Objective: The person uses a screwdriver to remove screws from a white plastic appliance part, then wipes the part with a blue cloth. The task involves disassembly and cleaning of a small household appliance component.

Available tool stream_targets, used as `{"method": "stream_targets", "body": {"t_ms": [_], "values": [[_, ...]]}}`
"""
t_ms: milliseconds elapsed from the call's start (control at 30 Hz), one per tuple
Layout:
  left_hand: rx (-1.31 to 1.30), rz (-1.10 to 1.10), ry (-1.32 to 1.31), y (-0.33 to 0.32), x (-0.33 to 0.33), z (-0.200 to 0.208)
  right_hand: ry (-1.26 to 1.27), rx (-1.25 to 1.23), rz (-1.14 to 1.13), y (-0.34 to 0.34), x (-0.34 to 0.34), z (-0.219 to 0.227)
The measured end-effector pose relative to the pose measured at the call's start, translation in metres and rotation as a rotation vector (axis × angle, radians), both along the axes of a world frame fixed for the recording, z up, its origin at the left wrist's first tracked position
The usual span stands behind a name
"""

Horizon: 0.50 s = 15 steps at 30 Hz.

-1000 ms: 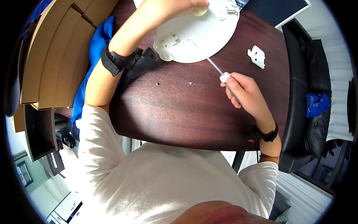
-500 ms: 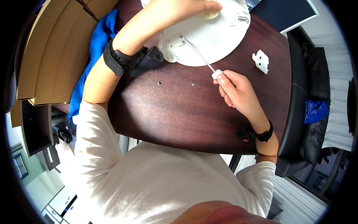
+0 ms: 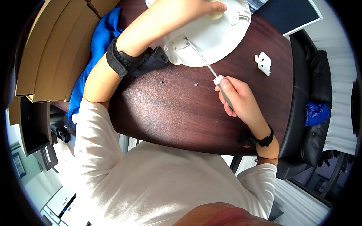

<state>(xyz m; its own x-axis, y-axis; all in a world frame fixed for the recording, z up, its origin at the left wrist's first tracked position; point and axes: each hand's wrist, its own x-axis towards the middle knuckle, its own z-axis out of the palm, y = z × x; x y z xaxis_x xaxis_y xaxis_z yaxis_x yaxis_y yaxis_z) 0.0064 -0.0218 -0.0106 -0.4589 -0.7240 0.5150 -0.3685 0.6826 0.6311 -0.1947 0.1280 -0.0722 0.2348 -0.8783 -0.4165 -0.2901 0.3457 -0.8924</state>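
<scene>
In my right hand (image 3: 238,97) is a screwdriver (image 3: 206,62) with a white and grey handle, my fingers wrapped round it. Its tip meets a small fitting (image 3: 180,43) near the left edge of a white rounded plastic panel (image 3: 222,45). My left hand (image 3: 188,9) reaches across the panel, its thumb bent over a pale round part (image 3: 215,15); the other fingers are mostly hidden. Two small screws lie on the table below the panel, a left screw (image 3: 161,82) and a right screw (image 3: 196,84).
A white plastic bracket (image 3: 263,63) lies on the dark wooden table (image 3: 169,113), right of the panel. Cardboard boxes (image 3: 56,49) and a blue cloth (image 3: 98,45) line the left side. A black sofa (image 3: 318,75) stands to the right.
My right hand has turned the screwdriver handle, so its grey side shows more. The panel has shifted slightly, while the tip stays at the fitting.
</scene>
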Motion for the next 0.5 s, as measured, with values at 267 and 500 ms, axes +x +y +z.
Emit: {"method": "stream_targets", "body": {"t_ms": [267,500], "values": [[0.000,0.009,-0.050,0.014,0.006,0.015,0.021,-0.048,0.011,0.001,0.001,-0.005],[-0.120,0.051,-0.071,0.001,0.003,-0.001,0.027,-0.039,-0.015,0.000,0.003,-0.005]]}}
